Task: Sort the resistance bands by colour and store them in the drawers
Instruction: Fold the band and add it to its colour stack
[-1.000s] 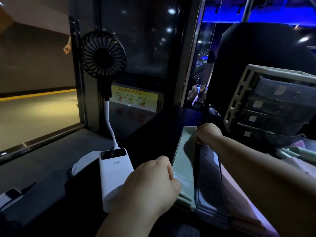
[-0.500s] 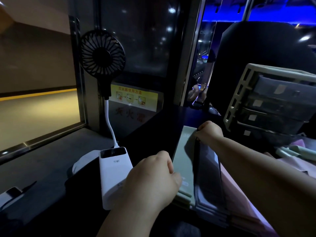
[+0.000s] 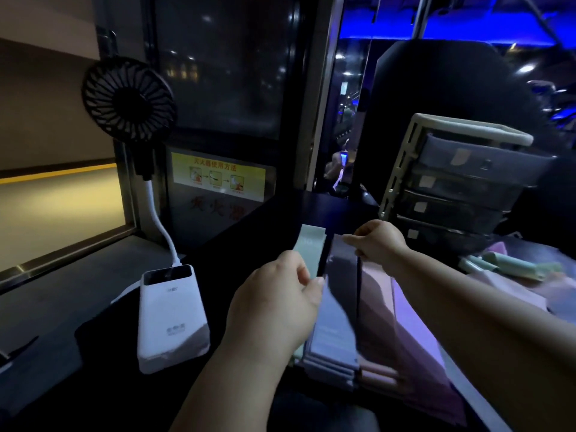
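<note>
Head view: left hand [image 3: 274,304] has a pinch grip on the green band [image 3: 311,247]. Right hand [image 3: 378,244] pinches the far end of the grey band [image 3: 339,307] just beside it, with pink bands [image 3: 383,307] alongside on the counter [image 3: 280,213]. One drawer unit [image 3: 452,182] with four drawers stands behind right, rolled bands [image 3: 511,265] near it; one power bank [image 3: 171,316] and one fan [image 3: 127,98] sit left.

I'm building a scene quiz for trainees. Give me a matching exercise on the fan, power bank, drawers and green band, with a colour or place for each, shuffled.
Things:
1 fan
2 power bank
3 drawers
4 green band

Colour or place:
a white, left of the left hand
b pinched by the left hand
c black, top left
d behind the right hand

Pairs: 1-c, 2-a, 3-d, 4-b
</note>
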Demonstrator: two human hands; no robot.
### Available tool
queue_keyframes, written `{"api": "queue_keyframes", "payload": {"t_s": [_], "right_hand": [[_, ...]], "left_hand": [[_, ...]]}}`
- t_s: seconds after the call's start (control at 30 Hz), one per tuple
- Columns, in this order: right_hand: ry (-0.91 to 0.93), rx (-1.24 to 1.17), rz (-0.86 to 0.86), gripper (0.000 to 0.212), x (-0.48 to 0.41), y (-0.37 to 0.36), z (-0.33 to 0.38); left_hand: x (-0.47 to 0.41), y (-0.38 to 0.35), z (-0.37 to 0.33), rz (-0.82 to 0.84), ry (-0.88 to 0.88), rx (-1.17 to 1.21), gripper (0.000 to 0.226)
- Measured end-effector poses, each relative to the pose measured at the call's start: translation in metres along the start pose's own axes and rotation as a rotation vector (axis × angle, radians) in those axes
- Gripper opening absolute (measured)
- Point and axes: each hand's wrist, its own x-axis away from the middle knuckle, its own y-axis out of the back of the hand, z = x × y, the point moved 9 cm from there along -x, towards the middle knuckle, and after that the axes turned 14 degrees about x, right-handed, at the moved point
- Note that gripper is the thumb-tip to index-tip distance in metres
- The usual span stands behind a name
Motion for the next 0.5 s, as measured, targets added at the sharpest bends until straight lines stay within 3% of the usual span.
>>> {"api": "queue_keyframes", "payload": {"t_s": [0.3,0.43,0.5], "right_hand": [[0.013,0.162,-0.121,0.023,0.042,0.081,-0.081],[-0.017,0.247,-0.175,0.032,0.063,0.122,-0.135],[-0.049,0.258,-0.199,0.027,0.070,0.144,-0.164]], "left_hand": [[0.011,-0.061,-0.050,0.072,-0.055,0.015,0.022],[0.025,-0.107,-0.086,0.170,-0.091,-0.010,0.021],[0.030,-0.134,-0.105,0.226,-0.115,-0.028,0.020]]}}
